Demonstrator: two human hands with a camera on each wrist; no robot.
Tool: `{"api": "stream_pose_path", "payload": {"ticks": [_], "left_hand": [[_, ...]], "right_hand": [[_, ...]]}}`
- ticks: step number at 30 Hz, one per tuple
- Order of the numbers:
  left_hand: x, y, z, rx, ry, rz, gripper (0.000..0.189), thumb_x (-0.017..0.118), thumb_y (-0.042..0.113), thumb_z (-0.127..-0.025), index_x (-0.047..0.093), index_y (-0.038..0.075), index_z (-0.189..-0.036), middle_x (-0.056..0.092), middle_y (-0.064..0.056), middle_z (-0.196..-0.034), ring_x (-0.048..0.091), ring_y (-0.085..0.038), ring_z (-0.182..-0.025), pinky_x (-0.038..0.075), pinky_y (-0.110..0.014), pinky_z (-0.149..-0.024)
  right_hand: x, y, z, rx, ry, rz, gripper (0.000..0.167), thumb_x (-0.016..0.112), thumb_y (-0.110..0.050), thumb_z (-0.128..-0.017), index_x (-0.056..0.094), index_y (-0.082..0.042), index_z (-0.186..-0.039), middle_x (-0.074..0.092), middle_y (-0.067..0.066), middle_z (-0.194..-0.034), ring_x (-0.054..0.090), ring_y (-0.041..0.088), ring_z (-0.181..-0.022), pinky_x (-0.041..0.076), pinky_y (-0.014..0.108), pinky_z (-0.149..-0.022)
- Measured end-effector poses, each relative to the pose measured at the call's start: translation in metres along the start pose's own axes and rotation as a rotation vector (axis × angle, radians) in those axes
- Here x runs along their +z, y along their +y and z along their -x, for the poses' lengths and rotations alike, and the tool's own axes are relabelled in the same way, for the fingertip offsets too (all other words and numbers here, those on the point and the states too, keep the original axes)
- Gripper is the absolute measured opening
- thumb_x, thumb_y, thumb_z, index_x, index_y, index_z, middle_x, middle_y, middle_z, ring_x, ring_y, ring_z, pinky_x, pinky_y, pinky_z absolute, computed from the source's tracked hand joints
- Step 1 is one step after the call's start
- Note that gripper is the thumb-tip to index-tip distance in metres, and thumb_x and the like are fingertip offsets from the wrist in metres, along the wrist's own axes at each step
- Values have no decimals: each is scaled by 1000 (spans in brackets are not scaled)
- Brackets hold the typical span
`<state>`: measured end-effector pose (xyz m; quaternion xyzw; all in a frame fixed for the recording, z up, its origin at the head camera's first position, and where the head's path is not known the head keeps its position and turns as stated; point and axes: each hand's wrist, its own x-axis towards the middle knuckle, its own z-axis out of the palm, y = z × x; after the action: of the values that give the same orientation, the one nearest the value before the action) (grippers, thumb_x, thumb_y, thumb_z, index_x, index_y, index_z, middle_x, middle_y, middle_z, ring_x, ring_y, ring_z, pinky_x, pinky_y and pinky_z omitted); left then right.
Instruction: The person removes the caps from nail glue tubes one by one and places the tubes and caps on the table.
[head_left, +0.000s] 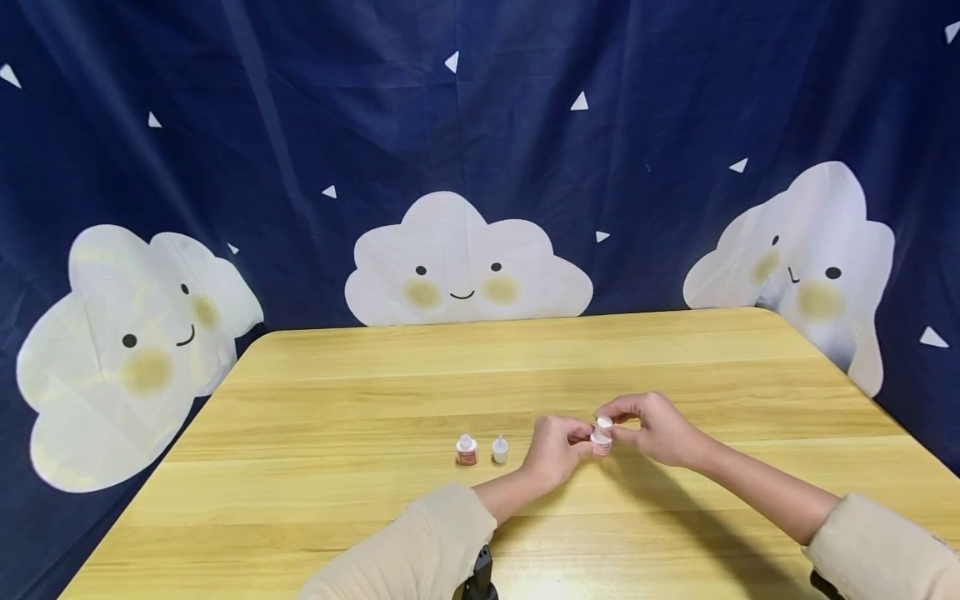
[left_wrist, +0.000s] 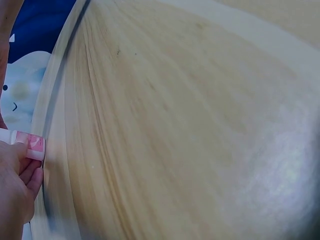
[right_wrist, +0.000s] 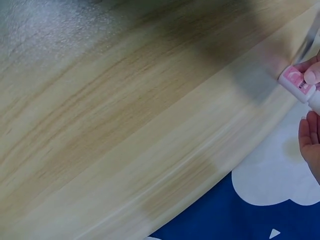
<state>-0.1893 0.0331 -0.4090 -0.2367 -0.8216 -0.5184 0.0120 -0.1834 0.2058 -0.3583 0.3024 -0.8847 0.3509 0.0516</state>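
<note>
A small white bottle with a pink label is gripped low down by the left hand, between thumb and fingers. At its top, the right hand pinches a white cap with thumb and fingers. Whether the cap sits fully on the bottle cannot be told. In the left wrist view, the left thumb lies across the pink label. The right wrist view shows the bottle tilted in the frame, with the fingers of the right hand beside its white top.
To the left of the hands stands a second small bottle with a reddish label and white nozzle top. Beside it is a white cap with a thin point upward. All are on a wooden table, before a dark blue cloud-print curtain.
</note>
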Motion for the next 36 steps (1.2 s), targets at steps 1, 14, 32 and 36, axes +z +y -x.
{"api": "stream_pose_path", "payload": {"ticks": [1, 14, 32, 36], "left_hand": [[0, 0, 0, 0, 1, 2, 16, 74, 9, -74, 73, 0, -88, 73, -11, -86, 68, -5, -71, 50, -6, -62], [1, 1, 0, -3, -13, 21, 15, 74, 8, -75, 73, 0, -89, 73, -12, -85, 69, -6, -69, 51, -6, -60], [1, 0, 0, 9, -29, 56, 15, 73, 6, -78, 72, -3, -90, 72, -14, -86, 70, -8, -71, 52, -7, -62], [1, 0, 0, 3, -30, 55, 16, 73, 6, -78, 72, -3, -91, 72, -13, -86, 70, -7, -71, 52, -7, -61]], "right_hand": [[0, 0, 0, 0, 1, -1, 11, 66, 2, -81, 70, 0, -91, 71, 8, -87, 62, 3, -79, 57, 31, -70], [11, 2, -1, 89, 144, -3, 9, 72, 1, -73, 69, 1, -82, 70, 7, -78, 57, -2, -71, 55, 23, -63], [11, -1, 1, 103, 166, 22, 5, 72, 4, -71, 69, 0, -72, 68, 3, -68, 54, -6, -63, 52, 20, -56], [11, -2, 0, 95, 170, 22, 6, 72, 4, -71, 69, 0, -72, 68, 3, -68, 54, -6, -63, 52, 20, -57]]}}
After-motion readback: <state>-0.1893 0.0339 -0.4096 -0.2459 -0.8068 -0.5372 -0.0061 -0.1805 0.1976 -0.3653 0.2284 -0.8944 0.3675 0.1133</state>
